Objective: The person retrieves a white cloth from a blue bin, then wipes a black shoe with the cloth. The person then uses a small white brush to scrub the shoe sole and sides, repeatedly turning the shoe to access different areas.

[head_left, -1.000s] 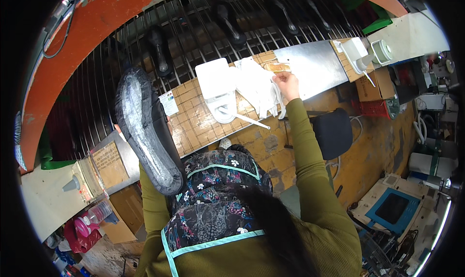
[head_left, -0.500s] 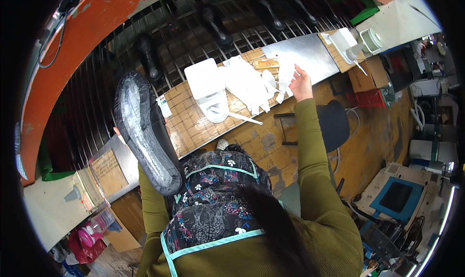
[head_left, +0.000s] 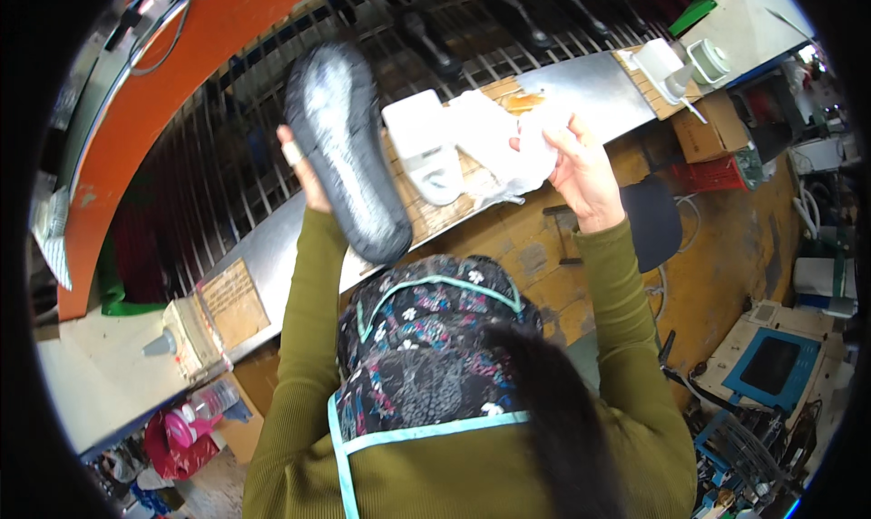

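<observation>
A dark, grey-smeared rubber shoe sole (head_left: 349, 151), judged light and bendy and best gripped at its edges, is clasped above the tiled bench edge (head_left: 472, 220) by the left hand (head_left: 304, 170), while crumpled white cloth (head_left: 531, 151) is pinched by the right hand (head_left: 581, 170).

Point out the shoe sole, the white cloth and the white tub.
shoe sole (head_left: 349, 147), head view, middle of its grey underside
white cloth (head_left: 535, 151), head view, bunched part beside the fingers
white tub (head_left: 424, 147), head view, its top face

A shoe sole (head_left: 349, 151) stands left of the white container (head_left: 423, 145) on the bench (head_left: 581, 88); crumpled cloth (head_left: 508, 142) lies right of it.
</observation>
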Demonstrator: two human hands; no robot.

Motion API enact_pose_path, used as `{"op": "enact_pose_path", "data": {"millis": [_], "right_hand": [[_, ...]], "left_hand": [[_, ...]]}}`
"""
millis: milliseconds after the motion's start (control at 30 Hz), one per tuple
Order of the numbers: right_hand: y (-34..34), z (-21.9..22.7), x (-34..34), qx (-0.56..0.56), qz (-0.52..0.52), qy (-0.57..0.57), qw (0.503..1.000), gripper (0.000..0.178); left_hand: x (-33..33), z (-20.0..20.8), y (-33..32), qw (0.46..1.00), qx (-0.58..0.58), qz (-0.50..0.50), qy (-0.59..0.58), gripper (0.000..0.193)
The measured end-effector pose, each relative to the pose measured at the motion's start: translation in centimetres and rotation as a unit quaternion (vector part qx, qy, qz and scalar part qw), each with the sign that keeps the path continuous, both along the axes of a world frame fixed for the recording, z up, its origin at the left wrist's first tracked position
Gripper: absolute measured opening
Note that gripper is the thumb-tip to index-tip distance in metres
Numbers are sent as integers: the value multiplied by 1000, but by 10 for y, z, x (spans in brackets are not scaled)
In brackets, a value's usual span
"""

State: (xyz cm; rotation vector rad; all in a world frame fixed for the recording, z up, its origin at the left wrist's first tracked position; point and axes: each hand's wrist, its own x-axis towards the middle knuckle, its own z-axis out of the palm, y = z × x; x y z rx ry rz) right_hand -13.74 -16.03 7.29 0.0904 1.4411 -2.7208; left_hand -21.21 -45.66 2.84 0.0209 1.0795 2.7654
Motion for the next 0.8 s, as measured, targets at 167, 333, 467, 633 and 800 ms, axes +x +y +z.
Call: {"op": "enact_pose_path", "data": {"millis": [167,333,467,633,800], "right_hand": [[-50,2,-10,-57,87,1,995,31],[-88,23,-13,-44,197,12,979,33],[-113,32,-17,-22,199,27,979,32],[-129,25,-45,39,133,72,988,26],[-137,16,-57,37,72,84,993,15]], "left_hand": [[-21,2,1,1000,-15,-11,7,96],[-28,8,-3,998,-44,-12,32,101],[-15,19,-2,997,-17,-19,71,92],[14,28,-8,996,-60,-7,63,95],[23,20,-14,999,-17,27,36,94]]}}
